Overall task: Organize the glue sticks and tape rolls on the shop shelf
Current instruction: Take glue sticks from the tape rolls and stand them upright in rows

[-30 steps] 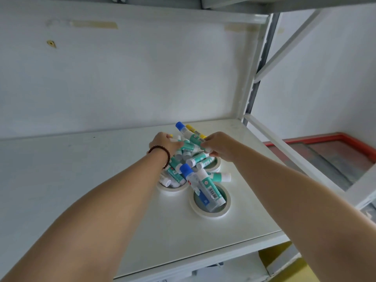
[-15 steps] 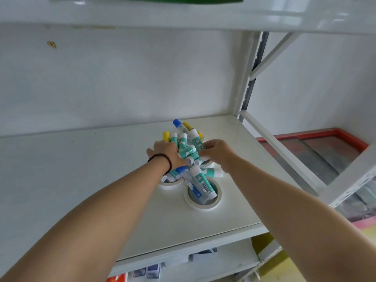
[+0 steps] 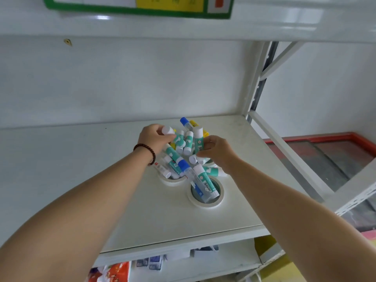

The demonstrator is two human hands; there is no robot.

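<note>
1. Now the left hand [image 3: 153,139] sits higher than half a second ago: its fingers curl round a white-capped glue stick [image 3: 169,131] raised at the far-left edge of the heap, where before the hand lay flat against the pile.
2. The right hand [image 3: 216,150] has shifted little; its thumb and fingers pinch a teal-and-white glue stick [image 3: 198,139] standing nearly upright at the heap's right side.
3. The view has tipped upward, so a green-bordered shelf label [image 3: 140,6] with a yellow panel now shows on the upper shelf's front edge.
4. The pile of glue sticks [image 3: 183,153] lies on the white shelf [image 3: 81,159], right of centre, between the two hands: smooth plastic cylinders with teal-and-white bodies, caps mostly white, some blue, a few yellow.
5. Three tape rolls lie flat beneath them, cream paper rings. The near tape roll [image 3: 205,203] holds a clear blue-capped glue stick [image 3: 195,176] leaning across its hole; the left tape roll [image 3: 173,182] is crammed with sticks; the far tape roll [image 3: 210,164] is mostly hidden by the right hand.
6. A dark beaded bracelet [image 3: 145,152] circles the left wrist.
7. The shelf is glossy painted metal, with a perforated upright [image 3: 256,94] at its right rear corner.
8. Below the shelf's front edge, packaged goods [image 3: 150,263] rest on a lower shelf; their type is unclear.
9. Both forearms cross the foreground and cover much of the shelf's front.
</note>
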